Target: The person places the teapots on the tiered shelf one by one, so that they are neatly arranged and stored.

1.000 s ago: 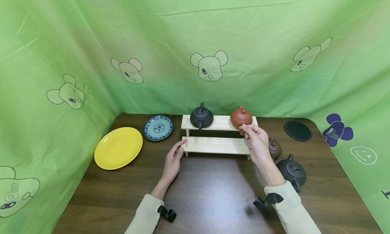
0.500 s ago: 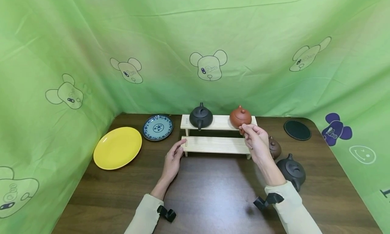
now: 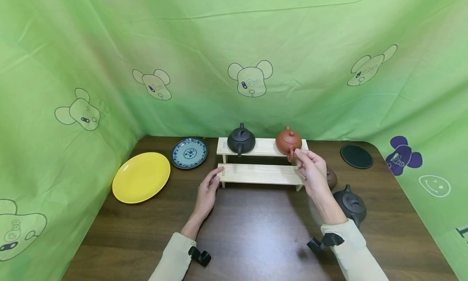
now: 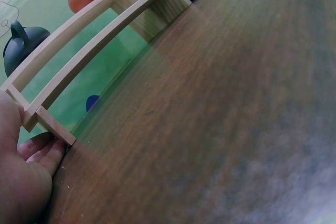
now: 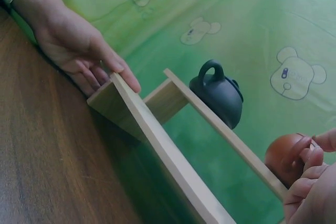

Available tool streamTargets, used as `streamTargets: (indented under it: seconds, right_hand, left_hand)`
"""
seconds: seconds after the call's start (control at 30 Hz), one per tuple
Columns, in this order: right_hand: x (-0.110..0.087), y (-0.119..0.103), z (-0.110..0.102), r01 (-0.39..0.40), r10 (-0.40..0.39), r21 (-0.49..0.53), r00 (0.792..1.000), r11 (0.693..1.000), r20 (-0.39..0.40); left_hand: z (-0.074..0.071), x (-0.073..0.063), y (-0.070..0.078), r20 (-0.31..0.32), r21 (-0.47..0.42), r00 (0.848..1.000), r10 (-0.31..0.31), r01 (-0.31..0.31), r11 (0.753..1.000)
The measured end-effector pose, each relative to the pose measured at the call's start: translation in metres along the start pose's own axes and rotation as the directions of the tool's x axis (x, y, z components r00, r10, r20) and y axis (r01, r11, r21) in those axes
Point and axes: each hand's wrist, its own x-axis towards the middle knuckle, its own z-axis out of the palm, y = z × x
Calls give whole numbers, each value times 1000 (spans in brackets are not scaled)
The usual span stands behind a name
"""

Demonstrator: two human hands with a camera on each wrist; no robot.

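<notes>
A two-tier wooden shelf (image 3: 259,174) stands at the back of the table. My left hand (image 3: 207,195) grips its left end, the fingers curled by the leg in the left wrist view. On the upper tier sit a black teapot (image 3: 241,140) at the left and a reddish-brown teapot (image 3: 288,140) at the right. My right hand (image 3: 313,173) is beside the reddish-brown teapot, thumb and forefinger close together just right of its handle (image 3: 291,154). The handle shows uncovered in the head view. In the right wrist view, my fingers (image 5: 310,179) overlap that teapot.
Right of the shelf, a dark brown teapot (image 3: 331,178) is partly hidden behind my right hand. A second black teapot (image 3: 350,204) sits nearer. A dark round mat (image 3: 357,156) lies at the back right. At the left are a yellow plate (image 3: 141,178) and a blue patterned plate (image 3: 189,153).
My right hand has let go of the reddish-brown teapot's handle and moved slightly right, covering more of the dark brown teapot. The left hand stays at the shelf's end.
</notes>
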Motion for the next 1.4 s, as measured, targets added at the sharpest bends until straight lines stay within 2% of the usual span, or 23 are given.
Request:
streamTargets:
  seconds: [0.1, 0.27, 0.3, 0.5, 0.53, 0.77, 1.4]
  right_hand:
    - [-1, -1, -1, 5, -5, -3, 1000, 1000, 0]
    - [-2, -2, -3, 15, -15, -5, 1000, 1000, 4]
    - [-3, -2, -4, 18, -18, -4, 1000, 1000, 4]
    - [-6, -3, -8, 35, -35, 5, 999, 999, -5]
    - [-7, -3, -8, 38, -38, 3, 999, 999, -5]
    - [-11, -5, -13, 66, -66, -9, 998, 998, 0]
    - [-25, -7, -29, 87, -87, 27, 996, 996, -11]
  left_hand:
    - [0, 1, -2, -1, -17, 1000, -22, 22, 1000]
    - [1, 0, 2, -7, -17, 1000, -4, 4, 1000]
    - [1, -3, 12, -7, -19, 1000, 29, -29, 999]
    - [3, -5, 15, -14, 8, 997, 78, -78, 997]
    - [3, -2, 6, -14, 13, 998, 56, -56, 998]
    - [2, 1, -2, 0, -33, 1000, -14, 14, 999]
    - [1, 2, -1, -3, -32, 999, -49, 48, 998]
